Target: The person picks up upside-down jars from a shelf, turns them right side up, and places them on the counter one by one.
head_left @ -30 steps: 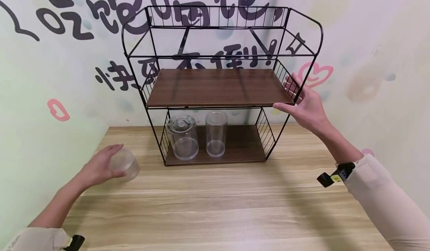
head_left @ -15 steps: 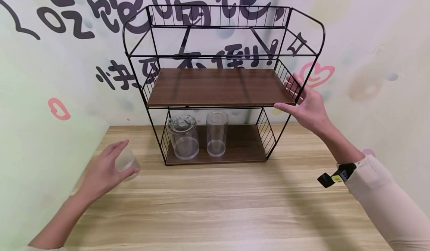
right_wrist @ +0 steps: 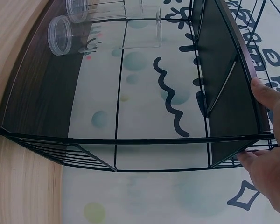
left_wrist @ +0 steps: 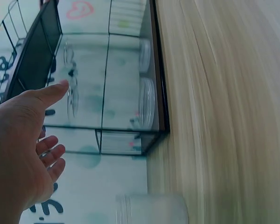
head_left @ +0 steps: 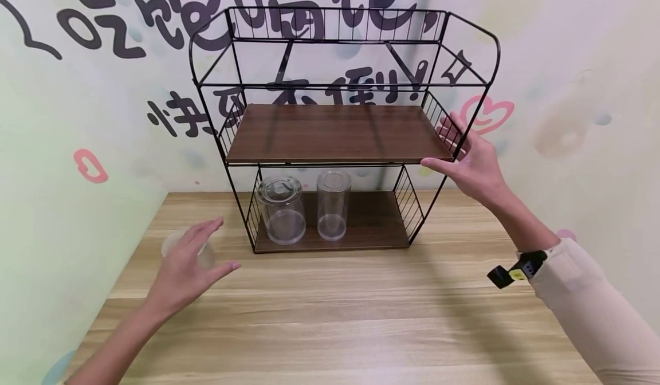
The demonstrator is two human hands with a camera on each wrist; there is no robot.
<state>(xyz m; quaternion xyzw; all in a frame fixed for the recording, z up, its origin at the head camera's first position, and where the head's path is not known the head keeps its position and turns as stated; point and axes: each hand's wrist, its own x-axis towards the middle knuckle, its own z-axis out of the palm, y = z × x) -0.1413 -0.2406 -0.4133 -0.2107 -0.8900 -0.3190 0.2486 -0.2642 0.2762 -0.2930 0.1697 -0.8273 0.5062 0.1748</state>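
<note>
A black wire rack (head_left: 446, 81) with brown wooden shelves stands against the wall. My right hand (head_left: 476, 167) grips its right side, the thumb on the front edge of the middle shelf (head_left: 335, 136) and the fingers around the side rail. On the lower shelf (head_left: 376, 224) stand a wide clear jar (head_left: 282, 219) and a taller, narrower clear jar (head_left: 332, 201). My left hand (head_left: 183, 270) is spread above the table with nothing held. Partly hidden behind it, another clear jar (head_left: 171, 242) stands on the table; its edge also shows low in the left wrist view.
The rack stands at the back of a pale wood-grain table (head_left: 350, 310). Behind it, a light wall (head_left: 118, 121) carries large dark lettering and pink hearts. Black side bars (head_left: 237, 207) frame the lower shelf at both ends.
My left hand has let go of the clear jar on the table and moved right toward the rack, fingers spread. The right hand keeps its grip on the rack.
</note>
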